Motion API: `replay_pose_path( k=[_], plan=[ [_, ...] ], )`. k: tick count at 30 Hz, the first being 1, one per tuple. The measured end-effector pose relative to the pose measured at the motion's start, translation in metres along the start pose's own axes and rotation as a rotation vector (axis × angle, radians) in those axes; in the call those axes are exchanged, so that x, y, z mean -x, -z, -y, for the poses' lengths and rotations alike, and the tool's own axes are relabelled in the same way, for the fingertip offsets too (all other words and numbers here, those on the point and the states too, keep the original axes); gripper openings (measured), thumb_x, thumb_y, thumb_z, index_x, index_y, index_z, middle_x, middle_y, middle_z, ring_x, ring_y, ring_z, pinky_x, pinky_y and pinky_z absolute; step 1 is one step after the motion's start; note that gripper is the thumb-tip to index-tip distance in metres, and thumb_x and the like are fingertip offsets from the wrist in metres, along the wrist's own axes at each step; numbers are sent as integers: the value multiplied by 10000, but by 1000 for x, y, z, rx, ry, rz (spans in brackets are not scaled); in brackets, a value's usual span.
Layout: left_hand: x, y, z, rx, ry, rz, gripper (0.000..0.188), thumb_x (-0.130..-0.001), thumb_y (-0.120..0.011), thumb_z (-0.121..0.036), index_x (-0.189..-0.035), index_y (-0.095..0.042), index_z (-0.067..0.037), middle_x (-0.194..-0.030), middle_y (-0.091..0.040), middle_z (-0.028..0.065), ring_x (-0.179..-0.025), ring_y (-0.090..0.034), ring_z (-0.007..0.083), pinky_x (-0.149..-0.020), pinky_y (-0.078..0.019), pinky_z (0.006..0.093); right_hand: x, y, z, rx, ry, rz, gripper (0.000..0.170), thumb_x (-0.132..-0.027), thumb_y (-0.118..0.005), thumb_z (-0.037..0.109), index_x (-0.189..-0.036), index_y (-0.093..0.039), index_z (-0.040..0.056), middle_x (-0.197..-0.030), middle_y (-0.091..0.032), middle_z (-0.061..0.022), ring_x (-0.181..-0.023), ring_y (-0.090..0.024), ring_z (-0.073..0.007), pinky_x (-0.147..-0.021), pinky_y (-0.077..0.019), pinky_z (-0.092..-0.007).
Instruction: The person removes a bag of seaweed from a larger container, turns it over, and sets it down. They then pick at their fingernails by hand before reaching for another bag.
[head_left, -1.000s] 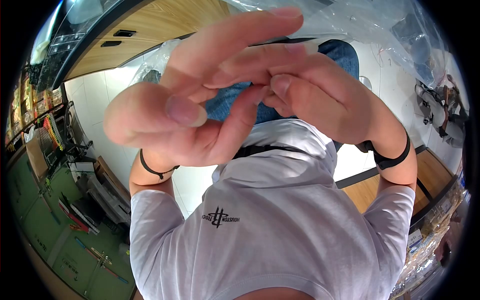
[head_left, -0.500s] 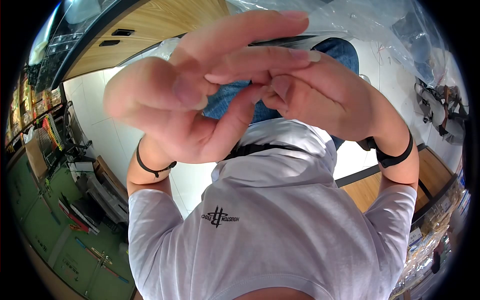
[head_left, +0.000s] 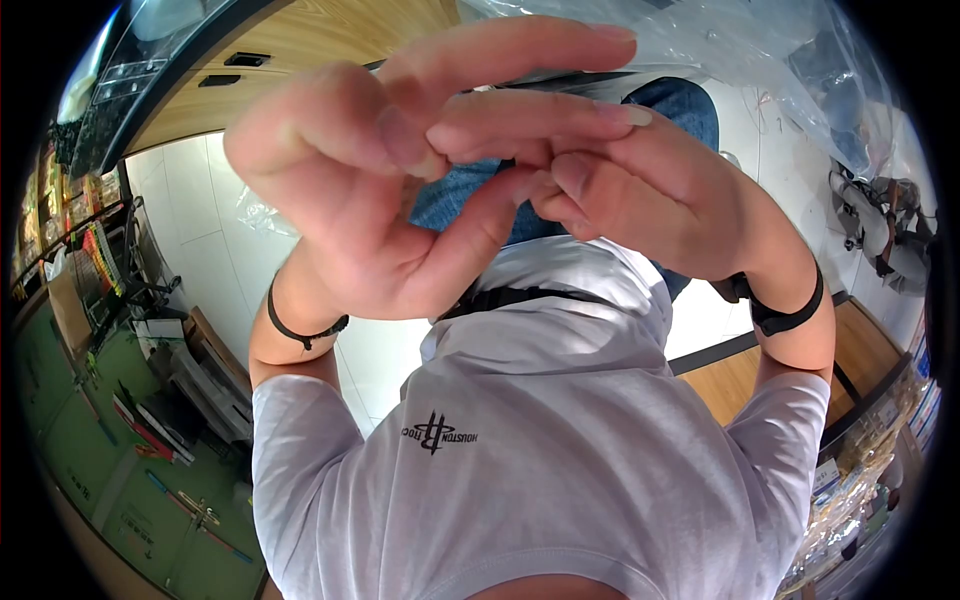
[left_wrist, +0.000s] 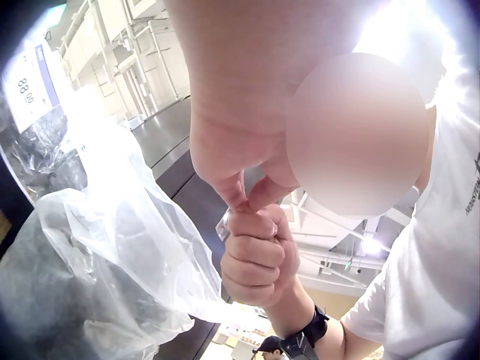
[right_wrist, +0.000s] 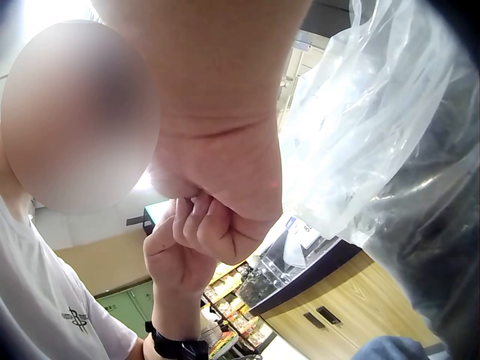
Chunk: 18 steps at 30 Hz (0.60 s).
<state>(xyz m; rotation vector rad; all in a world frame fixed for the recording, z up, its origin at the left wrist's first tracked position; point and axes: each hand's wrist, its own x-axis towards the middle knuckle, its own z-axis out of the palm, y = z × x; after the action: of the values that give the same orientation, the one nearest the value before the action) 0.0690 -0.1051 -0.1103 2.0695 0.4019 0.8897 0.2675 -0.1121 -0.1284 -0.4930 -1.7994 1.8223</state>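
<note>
Raised before the chest, my left hand (head_left: pixel 365 205) meets my right hand (head_left: pixel 665 195) fingertip to fingertip in the head view. The left thumb and a finger pinch together right at the right hand's thumb and curled forefinger; its upper fingers stretch over the right hand. In the left wrist view the right hand (left_wrist: pixel 259 251) is a loose fist, touched from above by the pinching left fingertips. A small shiny edge (left_wrist: pixel 223 225) shows beside that fist. From the right wrist view, the right fingers fold in against the left hand (right_wrist: pixel 180 259). I cannot tell what lies between the fingertips.
Clear plastic sheeting (head_left: pixel 740 50) drapes beyond the hands, near a wood-front cabinet (head_left: pixel 340 35). Green panels (head_left: pixel 120 450) stand at the left, with a wooden unit (head_left: pixel 730 385) at the right. A price label (left_wrist: pixel 31 86) shows above the plastic in the left wrist view.
My left hand has turned, its nearest curled finger rising and shifting right toward the other fingers. The right hand stays almost in place, and the fingertips remain together.
</note>
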Motion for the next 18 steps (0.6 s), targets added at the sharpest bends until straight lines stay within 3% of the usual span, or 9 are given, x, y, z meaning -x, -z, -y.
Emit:
replay_pose_path(
  k=[10,12,18],
  plan=[
    [5,0,10,5,-38,13,817,-789,-419,231,-1337,-60,-258,-1215,-359,509,-1061,-577,501,-668,-592,329,0,-3,-1,6,-40,-35,361,-903,-361,85,-1181,-506,-95,-829,-519,-62,-665,-423,-135,-596,-383,-259],
    [6,-1,11,2,-45,12,807,-795,-423,228,-1332,-66,-256,-1221,-354,508,-1056,-581,499,-665,-590,328,0,-3,-4,24,42,-63,336,-888,-363,75,-1134,-518,-93,-825,-522,-66,-657,-423,-137,-585,-382,-262],
    [8,0,12,-3,-59,7,775,-811,-434,219,-1315,-84,-253,-1238,-339,505,-1042,-593,492,-656,-585,325,-1,-3,-2,0,4,-71,239,-871,-381,79,-982,-521,-80,-809,-519,-77,-646,-424,-147,-575,-386,-269]
  ],
)
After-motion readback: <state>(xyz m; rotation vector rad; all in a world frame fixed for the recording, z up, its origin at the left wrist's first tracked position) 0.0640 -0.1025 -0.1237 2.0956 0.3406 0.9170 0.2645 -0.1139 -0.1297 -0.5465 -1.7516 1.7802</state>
